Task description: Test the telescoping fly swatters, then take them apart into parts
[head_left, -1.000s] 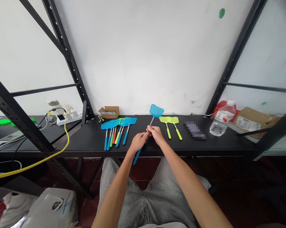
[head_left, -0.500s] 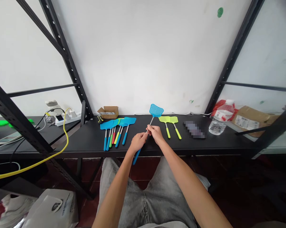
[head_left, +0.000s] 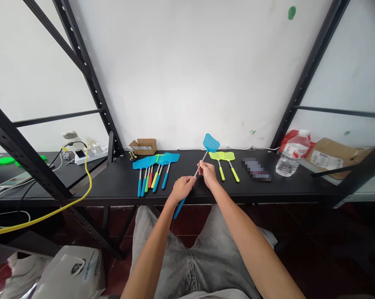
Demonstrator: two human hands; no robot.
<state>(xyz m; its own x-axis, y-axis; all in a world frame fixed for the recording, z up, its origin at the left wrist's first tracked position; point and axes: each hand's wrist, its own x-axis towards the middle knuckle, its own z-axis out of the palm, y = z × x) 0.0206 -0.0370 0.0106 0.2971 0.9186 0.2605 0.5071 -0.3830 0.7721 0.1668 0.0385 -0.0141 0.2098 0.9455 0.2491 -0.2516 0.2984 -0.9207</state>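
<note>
A white wall (head_left: pixel 187 74) rises behind the black table (head_left: pixel 106 182) I sit at, with metal uprights framing both ends. In front of me I hold one blue fly swatter (head_left: pixel 211 143), tilted over the table's front edge: its head is up and away from me, its blue handle pokes out below, past the edge. My left hand (head_left: pixel 183 188) is closed on the lower shaft; my right hand (head_left: pixel 207 172) pinches the shaft higher up, just beside the left. To my left lies a row of swatters (head_left: pixel 170 158) with blue, green, red and yellow handles; to my right, near my right hand, lie two yellow-green swatters (head_left: pixel 229 156). I judge the step in hand to be working the shaft, perhaps setting its length. The next move calls for a firm left grip and a straight right-hand pull or push along the shaft.
</note>
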